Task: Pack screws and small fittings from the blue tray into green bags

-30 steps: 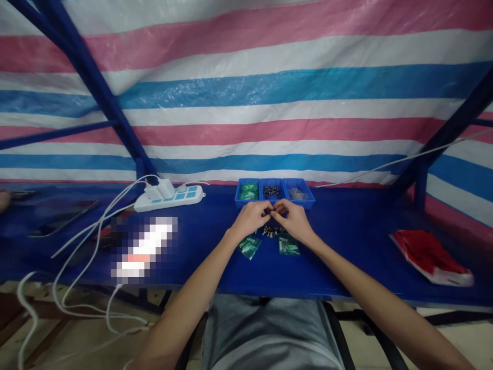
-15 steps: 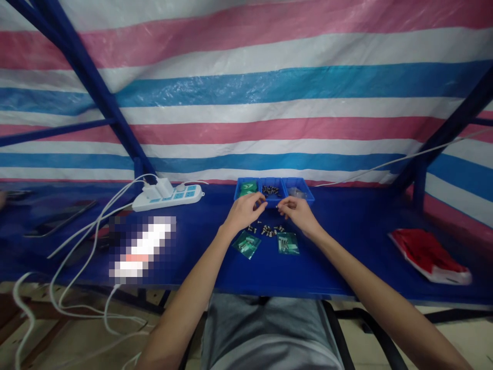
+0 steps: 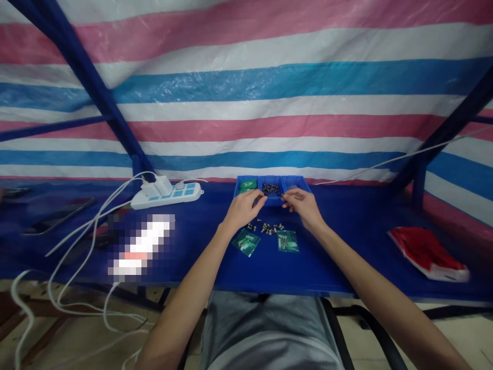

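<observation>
My left hand (image 3: 243,207) and my right hand (image 3: 302,203) hover over the blue table (image 3: 346,241), just in front of a blue three-compartment tray (image 3: 271,188). Both hands have their fingers pinched; what they hold is too small to make out. The right hand's fingertips reach the front edge of the tray's right compartment. Small dark metal parts (image 3: 265,226) lie scattered on the table between the hands. Two small green bags (image 3: 246,241) (image 3: 287,241) lie just nearer to me. The tray's middle compartment holds more dark parts (image 3: 271,188).
A white power strip (image 3: 166,194) with plugs and white cables sits at the left. A dark phone (image 3: 57,217) lies further left. A red and white bag (image 3: 427,254) lies at the right. Blue frame posts stand at both sides before a striped tarp.
My hands were touching together above the scattered parts; they have separated and moved away from me toward the tray, the right hand reaching its right compartment.
</observation>
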Available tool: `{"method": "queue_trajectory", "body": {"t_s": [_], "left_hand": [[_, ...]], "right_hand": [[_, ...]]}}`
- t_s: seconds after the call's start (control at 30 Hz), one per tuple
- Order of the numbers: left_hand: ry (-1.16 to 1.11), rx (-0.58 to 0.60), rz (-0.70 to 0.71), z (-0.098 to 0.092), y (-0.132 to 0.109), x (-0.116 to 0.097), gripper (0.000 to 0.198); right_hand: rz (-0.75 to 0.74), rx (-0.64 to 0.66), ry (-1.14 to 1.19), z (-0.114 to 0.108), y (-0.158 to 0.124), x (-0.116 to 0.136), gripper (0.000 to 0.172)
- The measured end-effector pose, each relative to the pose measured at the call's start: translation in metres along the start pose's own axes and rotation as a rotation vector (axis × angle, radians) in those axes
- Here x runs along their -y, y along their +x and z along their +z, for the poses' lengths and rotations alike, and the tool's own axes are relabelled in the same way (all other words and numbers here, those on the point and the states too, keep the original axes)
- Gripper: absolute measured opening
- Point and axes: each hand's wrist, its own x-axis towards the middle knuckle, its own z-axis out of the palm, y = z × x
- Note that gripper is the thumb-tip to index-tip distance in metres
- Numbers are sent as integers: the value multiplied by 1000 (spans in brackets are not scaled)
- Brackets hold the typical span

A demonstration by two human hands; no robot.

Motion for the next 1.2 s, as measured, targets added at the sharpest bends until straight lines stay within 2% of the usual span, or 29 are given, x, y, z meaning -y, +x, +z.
{"method": "queue_trajectory", "body": {"t_s": [0.17, 0.3, 0.4, 0.57, 0.73, 1.2], "left_hand": [[17, -21, -6, 1, 1, 3, 26], [18, -44, -33, 0, 3, 6, 25], [18, -44, -48, 0, 3, 8, 23], [8, 48, -68, -1, 2, 11, 17], [10, 177, -94, -2, 0, 11, 18], [47, 252, -137, -1, 0, 10, 22]], "right_hand": [[17, 164, 53, 2, -1, 5, 50], [-36, 181, -138, 2, -4, 3, 34], [-103, 256, -317, 4, -8, -2, 22], [-310, 369, -634, 12, -18, -3, 16], [-394, 378, -775, 13, -21, -1, 17], [-374, 351, -827, 8, -19, 4, 17]]}}
